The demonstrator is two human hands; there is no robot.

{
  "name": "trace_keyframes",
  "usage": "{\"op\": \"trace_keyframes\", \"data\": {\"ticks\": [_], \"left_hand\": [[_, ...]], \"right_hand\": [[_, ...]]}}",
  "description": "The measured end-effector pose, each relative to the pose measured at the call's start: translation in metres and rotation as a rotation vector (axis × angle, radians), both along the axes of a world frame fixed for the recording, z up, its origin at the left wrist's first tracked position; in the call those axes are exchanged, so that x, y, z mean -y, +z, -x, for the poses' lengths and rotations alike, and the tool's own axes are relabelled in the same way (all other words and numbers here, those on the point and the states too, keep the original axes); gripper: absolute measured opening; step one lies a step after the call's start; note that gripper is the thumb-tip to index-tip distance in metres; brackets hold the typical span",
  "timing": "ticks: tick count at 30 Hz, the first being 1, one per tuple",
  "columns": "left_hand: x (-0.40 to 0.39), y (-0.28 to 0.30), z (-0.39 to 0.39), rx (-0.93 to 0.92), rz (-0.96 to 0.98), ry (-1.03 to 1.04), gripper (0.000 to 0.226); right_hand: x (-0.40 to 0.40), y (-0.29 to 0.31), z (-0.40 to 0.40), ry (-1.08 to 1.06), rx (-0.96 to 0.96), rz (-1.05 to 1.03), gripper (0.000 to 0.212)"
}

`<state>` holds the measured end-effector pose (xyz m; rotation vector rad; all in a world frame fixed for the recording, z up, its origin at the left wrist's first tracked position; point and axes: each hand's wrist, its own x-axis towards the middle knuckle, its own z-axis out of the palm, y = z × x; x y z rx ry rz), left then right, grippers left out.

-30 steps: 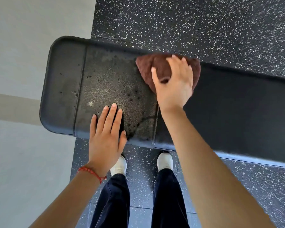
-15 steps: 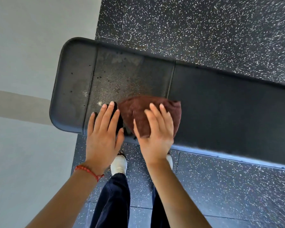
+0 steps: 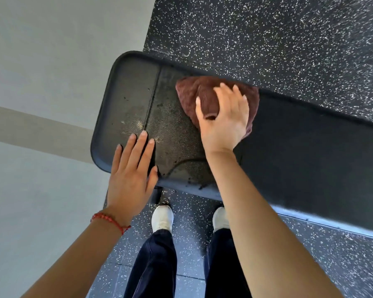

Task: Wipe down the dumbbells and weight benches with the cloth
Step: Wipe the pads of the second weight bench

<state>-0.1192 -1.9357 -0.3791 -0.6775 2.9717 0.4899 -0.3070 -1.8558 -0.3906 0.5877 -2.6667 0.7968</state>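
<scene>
A black padded weight bench (image 3: 299, 147) runs from the centre left to the right edge, its left end dusty and speckled. A brown cloth (image 3: 194, 93) lies bunched on the pad near the far edge. My right hand (image 3: 223, 119) presses down on the cloth, thumb and fingers gripping a fold of it. My left hand (image 3: 131, 171) rests flat on the bench's near edge, fingers spread, holding nothing. No dumbbells are in view.
The bench stands on black rubber flooring with white flecks (image 3: 267, 39). A pale grey wall with a beige stripe (image 3: 41, 82) fills the left side, close to the bench's end. My white shoes (image 3: 162, 218) and dark trousers stand just under the near edge.
My right hand has pushed the cloth from the bench's near edge back to its far edge. The left hand stays planted on the near edge.
</scene>
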Motion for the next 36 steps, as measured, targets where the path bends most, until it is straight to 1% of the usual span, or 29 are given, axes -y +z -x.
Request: {"op": "trace_keyframes", "data": {"ticks": [3, 7, 12, 15, 18, 20, 24, 29, 33, 36], "left_hand": [[0.000, 0.000, 0.000, -0.020, -0.017, 0.009, 0.050], [-0.001, 0.003, 0.000, -0.023, -0.034, 0.014, 0.051], [0.004, 0.009, -0.003, -0.007, -0.049, 0.011, 0.051], [0.011, 0.008, -0.012, -0.011, -0.059, 0.051, 0.052], [0.022, 0.004, -0.020, -0.020, -0.063, 0.096, 0.053], [0.028, 0.001, -0.024, -0.025, -0.052, 0.088, 0.053], [0.030, -0.004, -0.026, -0.034, -0.056, 0.091, 0.054], [0.030, -0.005, -0.027, -0.066, -0.063, 0.117, 0.052], [0.034, -0.004, -0.028, -0.053, -0.058, 0.093, 0.053], [0.036, -0.002, -0.030, -0.039, -0.056, 0.073, 0.052]], "right_hand": [[0.008, 0.002, 0.008, -0.010, -0.003, 0.005, 0.031], [0.001, 0.004, -0.007, 0.000, 0.023, 0.012, 0.031], [-0.025, 0.007, -0.062, 0.104, 0.025, -0.009, 0.029], [-0.043, 0.008, -0.103, 0.135, 0.071, -0.012, 0.026], [-0.058, 0.010, -0.141, 0.183, 0.111, -0.057, 0.026], [-0.058, 0.010, -0.154, 0.193, 0.107, -0.087, 0.026], [-0.034, 0.006, -0.140, 0.126, 0.045, -0.073, 0.027], [0.001, 0.001, -0.113, 0.120, 0.001, -0.060, 0.026], [0.043, 0.003, -0.079, 0.075, -0.038, -0.006, 0.028], [0.073, 0.006, -0.048, 0.055, -0.030, 0.029, 0.030]]}}
